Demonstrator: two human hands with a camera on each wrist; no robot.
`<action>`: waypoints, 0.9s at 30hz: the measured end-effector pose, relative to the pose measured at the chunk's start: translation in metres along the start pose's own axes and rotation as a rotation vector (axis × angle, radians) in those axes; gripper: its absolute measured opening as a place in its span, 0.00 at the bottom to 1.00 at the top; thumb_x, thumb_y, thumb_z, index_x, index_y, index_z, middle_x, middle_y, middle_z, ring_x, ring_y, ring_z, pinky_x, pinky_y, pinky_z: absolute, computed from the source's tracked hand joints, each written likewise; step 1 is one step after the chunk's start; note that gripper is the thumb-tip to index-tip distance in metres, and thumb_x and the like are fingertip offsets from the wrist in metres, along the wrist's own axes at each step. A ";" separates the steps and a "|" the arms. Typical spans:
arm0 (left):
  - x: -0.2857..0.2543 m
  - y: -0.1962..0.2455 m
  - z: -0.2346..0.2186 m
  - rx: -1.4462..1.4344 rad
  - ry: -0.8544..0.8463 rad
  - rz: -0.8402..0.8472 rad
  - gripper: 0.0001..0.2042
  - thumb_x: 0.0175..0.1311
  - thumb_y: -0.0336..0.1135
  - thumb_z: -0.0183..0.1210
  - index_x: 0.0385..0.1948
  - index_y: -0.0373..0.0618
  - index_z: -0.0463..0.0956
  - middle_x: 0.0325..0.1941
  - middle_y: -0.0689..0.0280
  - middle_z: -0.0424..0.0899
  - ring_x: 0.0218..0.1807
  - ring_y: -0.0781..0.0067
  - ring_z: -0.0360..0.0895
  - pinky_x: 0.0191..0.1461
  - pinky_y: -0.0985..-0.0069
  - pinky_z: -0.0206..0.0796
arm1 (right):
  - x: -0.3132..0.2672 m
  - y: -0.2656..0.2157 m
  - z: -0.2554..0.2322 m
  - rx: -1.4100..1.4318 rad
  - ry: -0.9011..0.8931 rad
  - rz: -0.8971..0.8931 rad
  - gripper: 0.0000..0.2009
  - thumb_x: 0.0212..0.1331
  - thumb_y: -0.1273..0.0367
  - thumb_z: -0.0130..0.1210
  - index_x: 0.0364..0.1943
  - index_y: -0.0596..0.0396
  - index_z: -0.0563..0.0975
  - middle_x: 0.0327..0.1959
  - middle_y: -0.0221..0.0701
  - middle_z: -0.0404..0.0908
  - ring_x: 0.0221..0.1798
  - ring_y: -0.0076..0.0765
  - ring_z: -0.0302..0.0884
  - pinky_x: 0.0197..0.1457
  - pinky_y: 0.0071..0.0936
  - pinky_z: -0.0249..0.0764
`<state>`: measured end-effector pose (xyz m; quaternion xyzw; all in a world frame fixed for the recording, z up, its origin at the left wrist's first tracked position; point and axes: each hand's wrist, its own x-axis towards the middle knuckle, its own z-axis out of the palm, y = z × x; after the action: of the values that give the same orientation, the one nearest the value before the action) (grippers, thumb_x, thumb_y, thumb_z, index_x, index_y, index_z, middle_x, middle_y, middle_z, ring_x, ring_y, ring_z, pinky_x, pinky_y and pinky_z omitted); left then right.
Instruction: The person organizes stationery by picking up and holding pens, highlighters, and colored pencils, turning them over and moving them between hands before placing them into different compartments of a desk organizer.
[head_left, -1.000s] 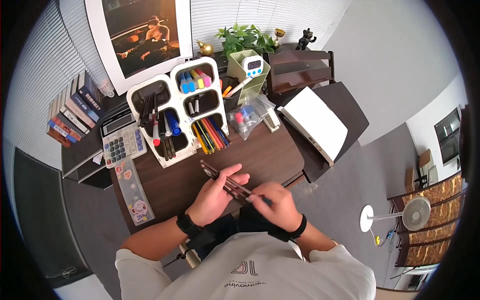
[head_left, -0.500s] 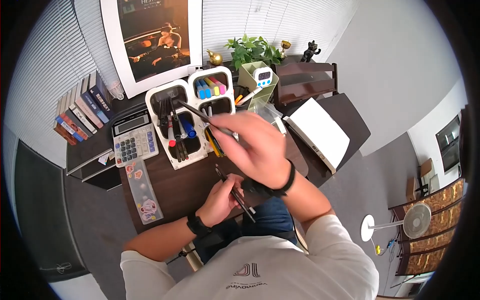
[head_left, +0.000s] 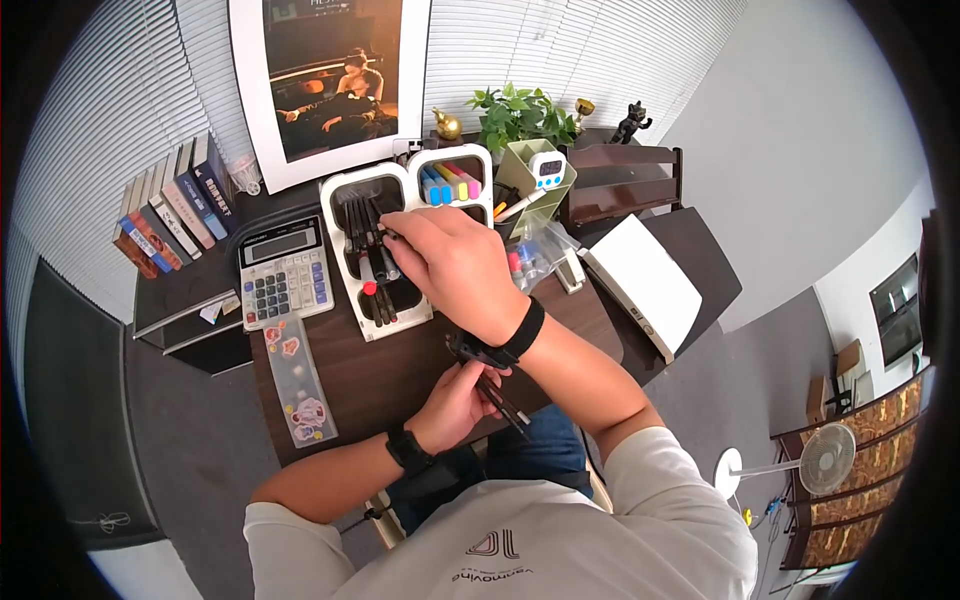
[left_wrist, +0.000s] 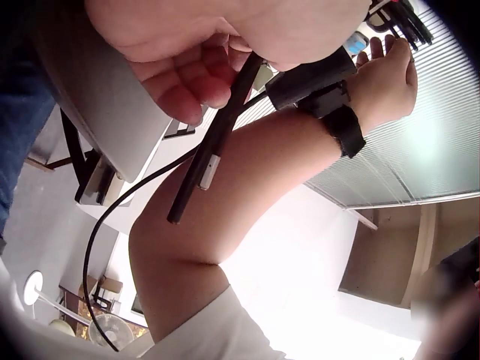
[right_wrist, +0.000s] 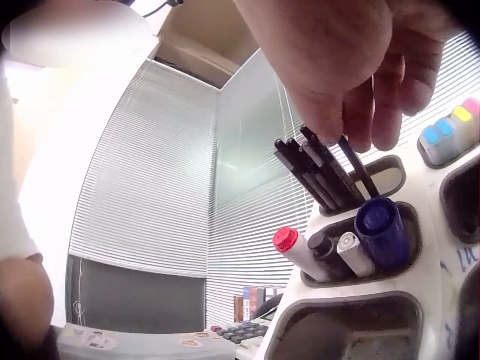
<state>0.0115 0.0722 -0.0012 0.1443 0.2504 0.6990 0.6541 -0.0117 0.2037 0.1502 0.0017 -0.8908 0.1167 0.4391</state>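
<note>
Over the left column of a white desk organizer (head_left: 397, 332), my right hand (head_left: 458, 268) pinches a black pen (right_wrist: 359, 168) by its upper end. The pen's lower part reaches into the compartment where several black pens (right_wrist: 315, 171) stand slanted. In front of that compartment, a blue marker (right_wrist: 381, 236), a red-capped marker (right_wrist: 289, 241) and other markers share a slot. My left hand (head_left: 445, 410) stays low near the desk's front edge and holds dark pens (head_left: 505, 402). One black pen with a pale clip (left_wrist: 210, 171) sticks out below its fingers in the left wrist view.
A calculator (head_left: 287, 275) and a sticker-covered pencil case (head_left: 300, 385) lie left of the organizer. Highlighters (head_left: 450, 186) fill its back right compartment. To the right are a clear bag (head_left: 540, 250), a green holder (head_left: 520, 160) with a timer, and a white box (head_left: 645, 285).
My right hand has left the pens at my left hand and moved forward with one black pen to the organizer. My left hand keeps the other pens. The head view has shifted slightly.
</note>
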 end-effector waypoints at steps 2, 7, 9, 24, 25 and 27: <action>0.001 -0.001 -0.002 -0.006 -0.003 -0.001 0.16 0.86 0.43 0.46 0.53 0.40 0.77 0.41 0.69 0.80 0.37 0.78 0.76 0.42 0.73 0.71 | 0.000 0.000 0.002 0.001 -0.008 0.013 0.11 0.62 0.69 0.67 0.48 0.51 0.85 0.40 0.35 0.89 0.44 0.45 0.87 0.46 0.39 0.83; 0.003 -0.002 -0.004 0.011 0.001 -0.007 0.16 0.84 0.47 0.48 0.53 0.45 0.77 0.39 0.68 0.82 0.37 0.73 0.78 0.43 0.68 0.73 | -0.003 -0.005 -0.002 0.015 -0.068 0.076 0.16 0.61 0.67 0.69 0.53 0.51 0.84 0.40 0.35 0.88 0.43 0.45 0.87 0.44 0.39 0.83; 0.002 -0.002 -0.002 -0.023 -0.020 0.007 0.15 0.86 0.43 0.46 0.52 0.44 0.77 0.46 0.65 0.84 0.38 0.76 0.79 0.43 0.71 0.73 | -0.010 -0.022 -0.027 0.029 -0.078 0.105 0.17 0.61 0.67 0.69 0.54 0.52 0.84 0.40 0.35 0.88 0.42 0.46 0.86 0.44 0.39 0.83; -0.002 0.004 0.009 0.081 -0.026 0.021 0.16 0.85 0.43 0.48 0.57 0.40 0.76 0.46 0.62 0.84 0.49 0.69 0.84 0.62 0.60 0.78 | -0.197 -0.027 -0.130 0.245 -0.189 0.875 0.09 0.66 0.69 0.69 0.43 0.60 0.87 0.35 0.34 0.86 0.31 0.29 0.80 0.37 0.25 0.76; -0.002 0.004 0.008 0.085 -0.049 0.026 0.17 0.85 0.43 0.48 0.59 0.40 0.76 0.46 0.62 0.84 0.50 0.70 0.84 0.63 0.60 0.78 | -0.193 -0.026 -0.126 0.334 -0.149 0.914 0.08 0.67 0.70 0.68 0.44 0.60 0.87 0.35 0.34 0.87 0.32 0.29 0.81 0.37 0.25 0.77; -0.003 0.006 0.009 0.094 -0.073 0.032 0.17 0.85 0.43 0.48 0.60 0.40 0.76 0.47 0.63 0.84 0.51 0.70 0.84 0.63 0.60 0.78 | -0.190 -0.023 -0.124 0.425 -0.103 0.948 0.07 0.68 0.71 0.67 0.44 0.60 0.87 0.36 0.34 0.87 0.34 0.29 0.82 0.38 0.25 0.77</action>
<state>0.0117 0.0708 0.0095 0.2044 0.2563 0.6913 0.6440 0.2038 0.1880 0.0792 -0.3070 -0.7709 0.4806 0.2836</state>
